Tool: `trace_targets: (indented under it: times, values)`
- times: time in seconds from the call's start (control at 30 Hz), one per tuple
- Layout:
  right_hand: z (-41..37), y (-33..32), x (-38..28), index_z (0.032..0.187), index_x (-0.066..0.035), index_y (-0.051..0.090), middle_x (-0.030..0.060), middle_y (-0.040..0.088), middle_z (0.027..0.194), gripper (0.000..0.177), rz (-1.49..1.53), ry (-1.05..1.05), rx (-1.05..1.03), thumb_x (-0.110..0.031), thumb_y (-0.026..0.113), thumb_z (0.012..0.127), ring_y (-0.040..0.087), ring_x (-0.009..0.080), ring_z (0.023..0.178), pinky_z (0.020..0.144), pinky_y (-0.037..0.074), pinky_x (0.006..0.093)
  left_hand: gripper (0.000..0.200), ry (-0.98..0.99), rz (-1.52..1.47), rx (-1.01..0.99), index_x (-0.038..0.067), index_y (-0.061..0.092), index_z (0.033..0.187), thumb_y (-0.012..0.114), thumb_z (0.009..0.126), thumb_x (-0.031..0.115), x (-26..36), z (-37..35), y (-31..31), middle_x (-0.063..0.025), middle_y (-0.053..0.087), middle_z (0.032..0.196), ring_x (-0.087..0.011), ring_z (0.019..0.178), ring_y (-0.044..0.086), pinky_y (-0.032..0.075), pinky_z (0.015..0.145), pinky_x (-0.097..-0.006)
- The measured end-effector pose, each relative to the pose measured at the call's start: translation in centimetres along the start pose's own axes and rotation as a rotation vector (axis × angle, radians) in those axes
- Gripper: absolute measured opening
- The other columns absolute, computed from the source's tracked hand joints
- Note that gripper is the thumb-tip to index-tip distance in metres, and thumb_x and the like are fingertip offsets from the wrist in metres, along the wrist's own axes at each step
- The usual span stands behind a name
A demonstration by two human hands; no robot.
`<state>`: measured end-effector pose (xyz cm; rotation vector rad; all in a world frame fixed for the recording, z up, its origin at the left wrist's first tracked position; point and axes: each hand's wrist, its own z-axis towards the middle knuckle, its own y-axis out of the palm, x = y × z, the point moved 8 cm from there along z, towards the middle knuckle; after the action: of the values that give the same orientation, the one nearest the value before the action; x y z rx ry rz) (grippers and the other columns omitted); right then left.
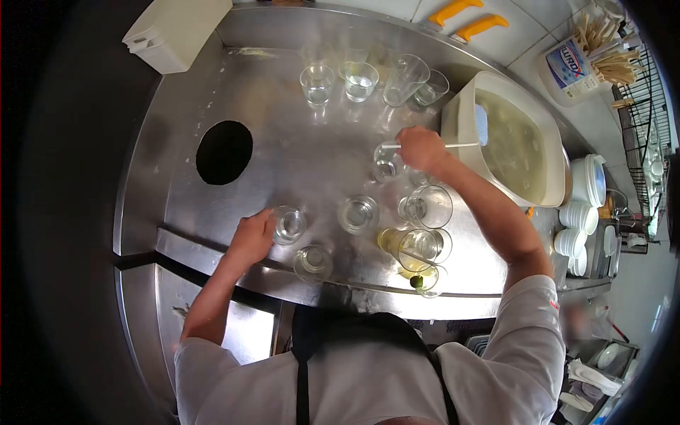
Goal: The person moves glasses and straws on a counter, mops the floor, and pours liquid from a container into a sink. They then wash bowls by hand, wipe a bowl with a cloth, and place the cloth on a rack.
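Note:
My left hand (253, 238) is closed on the side of a clear drinking glass (292, 225) near the front of the steel counter. Farther back, my right hand (422, 147) grips a thin white stick (464, 145) that sticks out on both sides of the fist. Its fingertips are right at the rim of another clear glass (386, 168). Between the hands stands a glass (358, 214), and one more glass (313, 263) is close to the front edge. Below my right forearm are several glasses, one with yellowish liquid (388, 241) and one with a green piece (416, 282).
Several glasses (361, 83) stand along the back of the counter. A white tub of cloudy water (513, 142) with a blue cloth-like piece (482, 125) is at the right. A round hole (224, 152) opens at the left. Orange-handled knives (482, 27) hang on the wall.

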<state>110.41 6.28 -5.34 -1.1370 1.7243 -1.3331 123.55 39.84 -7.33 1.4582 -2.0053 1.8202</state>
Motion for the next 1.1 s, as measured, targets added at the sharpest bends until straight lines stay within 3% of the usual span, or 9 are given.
trace_targets:
  times: [0.33,0.4,0.5,0.73,0.83,0.93,1.0,1.07,1.1]
  values:
    - [6.3,-2.5,3.7,0.102,0.006,0.061,0.0256,0.065,0.104,0.04,0.247,0.4,0.187,-0.032,0.058,0.089,0.064,0.0417,0.094,0.083,0.052,0.047,0.029,-0.063,-0.046,0.279,-0.004,0.059,0.092,0.039,0.098,0.017,-1.2,11.8,-6.3,-0.017,0.061,0.056,-0.0299,0.057,0.067,0.053,0.062,-0.041]
    - [5.3,-4.3,3.2,0.1,0.001,0.064,0.0252,0.066,0.101,0.034,0.235,0.432,0.213,-0.031,0.057,0.09,0.065,0.0416,0.094,0.081,0.053,0.0462,0.022,-0.106,0.134,0.291,-0.003,0.065,0.087,0.066,0.075,0.015,-3.4,18.0,-7.6,-0.02,0.064,0.074,-0.0341,0.072,0.065,0.053,0.072,-0.0415]
    - [3.5,-6.4,1.3,0.103,-0.006,0.066,0.0208,0.067,0.098,0.042,0.261,0.308,0.174,-0.044,0.061,0.087,0.065,0.0391,0.092,0.08,0.053,0.0461,0.02,0.004,0.689,0.251,0.0,0.072,0.077,0.073,0.065,0.015,-2.0,25.8,-10.1,-0.0197,0.067,0.097,-0.0324,0.091,0.065,0.052,0.083,-0.0392]
    - [-3.2,-3.0,-11.1,0.106,-0.021,0.07,0.0159,0.067,0.083,0.036,0.307,-0.452,-0.303,-0.043,0.07,0.078,0.066,0.0328,0.081,0.069,0.053,0.0409,0.034,-0.187,-0.075,0.433,0.002,0.07,0.079,0.048,0.089,0.025,-3.1,38.6,-12.8,-0.0088,0.065,0.055,-0.0248,0.074,0.069,0.051,0.084,-0.0323]
    - [-3.5,0.6,-12.4,0.104,-0.018,0.069,0.013,0.069,0.089,0.031,0.177,-0.319,-0.418,-0.033,0.07,0.077,0.067,0.031,0.087,0.076,0.053,0.042,0.045,-0.197,-0.203,0.447,-0.006,0.065,0.1,0.047,0.093,0.035,-1.1,37.3,-13.0,-0.0168,0.07,0.078,-0.0275,0.085,0.068,0.05,0.085,-0.0355]
    - [-2.7,2.9,-12.2,0.104,-0.016,0.069,0.0152,0.068,0.09,0.03,0.146,-0.261,-0.431,-0.024,0.068,0.075,0.067,0.032,0.088,0.077,0.053,0.0421,0.056,0.077,-0.006,0.839,-0.008,0.052,0.123,0.051,0.094,0.041,2.5,30.4,-14.0,-0.0227,0.065,0.109,-0.029,0.098,0.065,0.05,0.086,-0.0359]
    - [-1.6,2.3,-11.1,0.099,-0.012,0.07,0.0162,0.068,0.089,0.026,0.16,-0.23,-0.286,-0.021,0.066,0.075,0.067,0.0329,0.086,0.077,0.053,0.0425,0.061,0.19,-0.342,0.344,0.0,0.039,0.139,0.06,0.092,0.032,6.3,22.5,-12.4,-0.0198,0.053,0.131,-0.026,0.125,0.05,0.044,0.097,-0.0347]
    - [0.4,2.7,-9.3,0.093,-0.007,0.07,0.0169,0.068,0.088,0.022,0.185,-0.175,-0.163,-0.019,0.065,0.075,0.067,0.0337,0.084,0.076,0.053,0.0429,0.064,0.308,-0.686,-0.105,0.004,0.043,0.138,0.072,0.083,0.019,6.0,16.3,-7.9,-0.0061,0.055,0.127,-0.0168,0.109,0.056,0.045,0.092,-0.0315]
    - [2.2,3.7,-7.9,0.089,-0.005,0.07,0.017,0.068,0.087,0.021,0.201,-0.134,-0.112,-0.019,0.064,0.075,0.066,0.034,0.083,0.076,0.053,0.0431,0.068,0.473,-0.448,-0.246,0.005,0.045,0.137,0.075,0.077,0.014,7.0,12.5,-7.1,-0.0067,0.053,0.132,-0.0159,0.104,0.057,0.047,0.09,-0.0323]
